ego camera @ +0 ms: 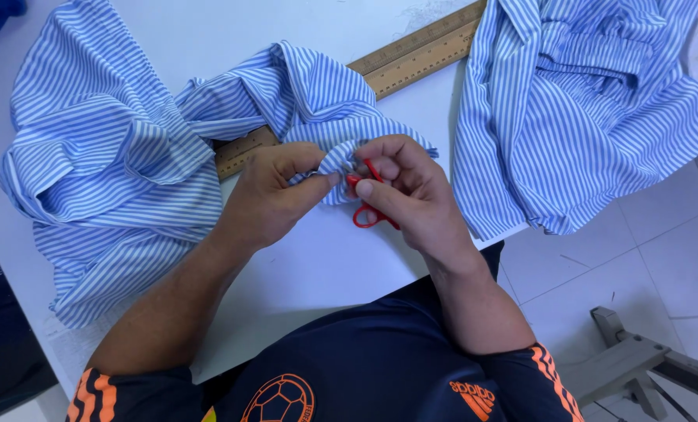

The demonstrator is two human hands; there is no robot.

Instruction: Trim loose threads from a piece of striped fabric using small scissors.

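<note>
White table [317, 273]: bears two heaps of blue-and-white striped fabric, one at your left [114, 172], one at your right [583, 109]; a wooden ruler [411, 55] runs between them, partly covered. Your left hand [274, 195] pinches a gathered fold of the left heap; your right hand [407, 195], touching it, grips small red scissors [368, 211] against that fold.

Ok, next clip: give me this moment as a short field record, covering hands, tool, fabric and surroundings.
left hand: left hand pinches a bunched fold of the blue-and-white striped garment
right hand: right hand holds small red thread snips against that fold
blades: hidden by fingers and cloth
ruler: wooden ruler lies diagonally, partly under the garment
second garment: another striped garment heaped at the table's right end
surface: white table
floor: pale tiled floor, with a grey metal frame at lower right
</note>
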